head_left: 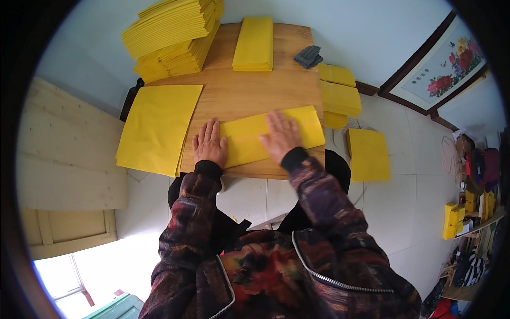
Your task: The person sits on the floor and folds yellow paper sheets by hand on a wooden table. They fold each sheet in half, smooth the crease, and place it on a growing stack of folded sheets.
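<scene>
A long folded yellow sheet (244, 139), perhaps paper, lies slantwise along the near edge of the wooden table (228, 98). At its left end my left hand (211, 144) rests flat with the fingers stretched out, touching the sheet's edge and the tabletop. My right hand (282, 137) presses palm down on the sheet right of its middle, fingers spread and a little blurred. Left of my left hand, a pile of flat yellow sheets (159, 125) overhangs the table's near left corner. Neither hand grasps anything.
Tall stacks of folded yellow sheets (172, 32) lean at the far left. A narrow folded stack (254, 45) lies at the far middle, with a grey cloth (308, 56) right of it. More yellow bundles (340, 95) stand beyond the table's right edge. A framed flower picture (438, 69) is farther right.
</scene>
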Demonstrator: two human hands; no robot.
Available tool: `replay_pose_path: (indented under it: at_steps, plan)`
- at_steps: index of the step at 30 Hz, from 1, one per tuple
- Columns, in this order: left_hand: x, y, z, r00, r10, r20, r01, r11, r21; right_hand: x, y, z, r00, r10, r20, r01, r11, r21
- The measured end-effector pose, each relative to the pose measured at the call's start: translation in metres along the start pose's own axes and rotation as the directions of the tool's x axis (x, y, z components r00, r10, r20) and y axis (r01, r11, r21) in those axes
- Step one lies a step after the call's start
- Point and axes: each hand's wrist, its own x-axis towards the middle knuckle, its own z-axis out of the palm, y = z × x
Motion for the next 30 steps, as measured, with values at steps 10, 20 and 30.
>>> replay_pose_path:
  at_steps: [10, 20, 30]
  plan:
    - [0.000, 0.017, -0.016, 0.997, -0.032, 0.064, 0.029, 0.998, 0.061, -0.007, 0.058, -0.023, 0.991, 0.137, -0.006, -0.136, 0.981, -0.137]
    - [-0.017, 0.081, 0.008, 0.979, 0.203, -0.023, -0.204, 0.979, -0.028, -0.008, 0.057, -0.026, 0.992, 0.122, 0.011, -0.119, 0.982, -0.144]
    - [-0.003, -0.014, -0.012, 0.995, 0.041, 0.085, -0.034, 0.996, -0.084, -0.008, 0.061, -0.025, 0.990, 0.099, -0.097, -0.105, 0.992, -0.064]
